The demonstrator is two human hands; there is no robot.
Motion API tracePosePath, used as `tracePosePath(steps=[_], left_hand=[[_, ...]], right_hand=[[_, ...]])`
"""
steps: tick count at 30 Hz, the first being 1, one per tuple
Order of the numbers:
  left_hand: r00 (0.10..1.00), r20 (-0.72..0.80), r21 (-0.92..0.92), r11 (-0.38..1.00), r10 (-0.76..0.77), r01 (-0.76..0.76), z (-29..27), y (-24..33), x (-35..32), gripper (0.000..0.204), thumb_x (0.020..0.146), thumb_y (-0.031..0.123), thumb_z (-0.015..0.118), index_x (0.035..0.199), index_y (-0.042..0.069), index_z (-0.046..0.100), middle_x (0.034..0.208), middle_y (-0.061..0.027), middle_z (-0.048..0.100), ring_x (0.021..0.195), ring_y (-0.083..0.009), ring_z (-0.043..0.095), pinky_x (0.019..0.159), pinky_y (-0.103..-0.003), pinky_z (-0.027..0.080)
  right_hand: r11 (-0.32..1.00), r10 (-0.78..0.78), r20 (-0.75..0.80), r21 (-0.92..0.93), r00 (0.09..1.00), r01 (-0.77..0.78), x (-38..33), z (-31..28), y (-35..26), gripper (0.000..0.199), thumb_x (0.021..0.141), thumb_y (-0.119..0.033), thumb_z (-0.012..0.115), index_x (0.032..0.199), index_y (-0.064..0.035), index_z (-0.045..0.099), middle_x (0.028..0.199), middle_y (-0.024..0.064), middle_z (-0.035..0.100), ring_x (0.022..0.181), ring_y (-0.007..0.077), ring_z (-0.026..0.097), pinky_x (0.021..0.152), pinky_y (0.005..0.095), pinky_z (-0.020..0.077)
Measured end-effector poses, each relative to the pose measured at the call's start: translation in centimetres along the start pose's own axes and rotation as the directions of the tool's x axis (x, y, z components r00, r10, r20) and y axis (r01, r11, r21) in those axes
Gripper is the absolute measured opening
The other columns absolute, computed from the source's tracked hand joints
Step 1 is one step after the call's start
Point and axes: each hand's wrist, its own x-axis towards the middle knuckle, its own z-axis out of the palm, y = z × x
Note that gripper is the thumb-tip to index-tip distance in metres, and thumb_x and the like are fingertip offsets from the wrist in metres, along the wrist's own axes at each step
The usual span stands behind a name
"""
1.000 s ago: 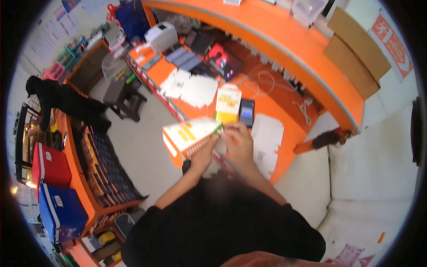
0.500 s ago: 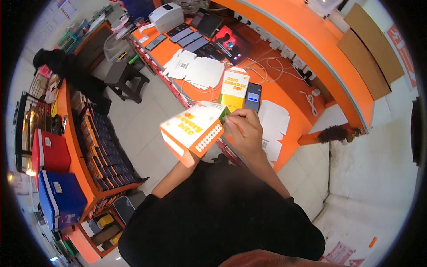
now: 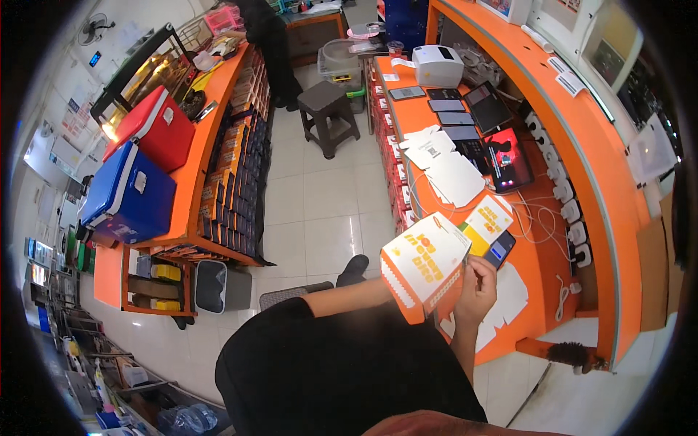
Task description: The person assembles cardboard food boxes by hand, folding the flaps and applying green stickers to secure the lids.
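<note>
A white and orange cardboard food box (image 3: 425, 256) with yellow and orange lettering is held up in front of my body, tilted. My left forearm (image 3: 349, 296) reaches under it, and the box hides the left hand that supports it. At the box's right edge my right hand (image 3: 478, 287) is closed in a pinch, thumb and fingertips together against the edge. Just beyond, a second white and yellow box (image 3: 487, 220) lies on the orange counter (image 3: 429, 182), beside a dark handheld device (image 3: 499, 249) with a lit screen.
Flat white carton blanks (image 3: 454, 178) lie on the counter, more under my right forearm. Farther back are phones, tablets and a white label printer (image 3: 438, 65). A dark stool (image 3: 327, 116) stands in the aisle. Left are red and blue cooler boxes (image 3: 131, 196); a person in black (image 3: 267, 43) stands behind.
My view has swung to the left, so the counter and box sit farther right in the picture. The box stays in my hands, with the right hand still pinching at its edge.
</note>
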Motion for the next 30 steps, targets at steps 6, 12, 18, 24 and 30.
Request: tracePosePath(steps=[6, 12, 18, 24, 30], left_hand=[[0.999, 0.041, 0.06, 0.998, -0.023, 0.021, -0.1, -0.2, -0.2, 0.028, 0.1, 0.021, 0.056, 0.124, 0.006, 0.061, 0.121, -0.0094, 0.065, 0.112, -0.0255, 0.061, 0.088, -0.038, 0.052], [0.995, 0.093, 0.09, 0.996, -0.03, 0.021, -0.2, -0.6, -0.1, 0.027, 0.1, 0.021, 0.056, 0.122, 0.007, 0.062, 0.12, -0.0092, 0.065, 0.112, -0.0266, 0.061, 0.087, -0.04, 0.052], [0.994, 0.03, -0.063, 0.992, -0.105, 0.107, 0.5, -1.1, 0.7, 0.026, 0.095, 0.018, 0.06, 0.119, 0.008, 0.064, 0.115, -0.0084, 0.067, 0.108, -0.0269, 0.063, 0.083, -0.04, 0.052], [0.976, 0.094, 0.089, 0.978, -0.194, 0.186, 0.8, 3.8, 0.4, 0.026, 0.091, 0.017, 0.063, 0.113, 0.003, 0.062, 0.109, -0.0139, 0.065, 0.105, -0.0246, 0.064, 0.087, -0.037, 0.051], [0.964, 0.07, -0.78, 0.588, -0.258, 0.214, -1.5, 6.8, 2.5, 0.024, 0.102, 0.019, 0.051, 0.121, 0.003, 0.054, 0.114, -0.0079, 0.061, 0.107, -0.0212, 0.062, 0.092, -0.038, 0.053]], right_hand=[[0.951, -0.17, 0.067, -0.25, 0.983, 0.181, 0.6, 0.6, -1.0, 0.011, 0.09, 0.006, 0.061, 0.1, 0.003, 0.061, 0.109, 0.0152, 0.06, 0.101, 0.0249, 0.059, 0.089, 0.0341, 0.0472], [0.933, -0.122, 0.108, -0.326, 0.987, 0.151, 0.7, 1.0, -0.8, 0.016, 0.087, 0.002, 0.066, 0.102, 0.0008, 0.061, 0.112, 0.0157, 0.059, 0.105, 0.0272, 0.058, 0.091, 0.0362, 0.0463], [0.935, -0.162, 0.283, -0.261, 0.945, 0.238, 0.4, 1.2, -3.3, 0.049, 0.079, -0.008, 0.073, 0.126, -0.0032, 0.059, 0.127, 0.019, 0.057, 0.12, 0.0347, 0.052, 0.104, 0.0437, 0.039], [0.9, -0.265, 0.085, -0.335, 0.96, 0.278, 0.8, 2.1, -1.2, 0.023, 0.086, 0.003, 0.067, 0.108, -0.0004, 0.073, 0.099, 0.0114, 0.067, 0.091, 0.0246, 0.065, 0.077, 0.033, 0.0507], [0.931, -0.133, 0.085, -0.331, 0.988, 0.154, 2.0, 0.0, -0.1, 0.022, 0.086, 0.001, 0.067, 0.108, 0.0003, 0.072, 0.093, 0.011, 0.066, 0.078, 0.0211, 0.064, 0.068, 0.0304, 0.0499]])
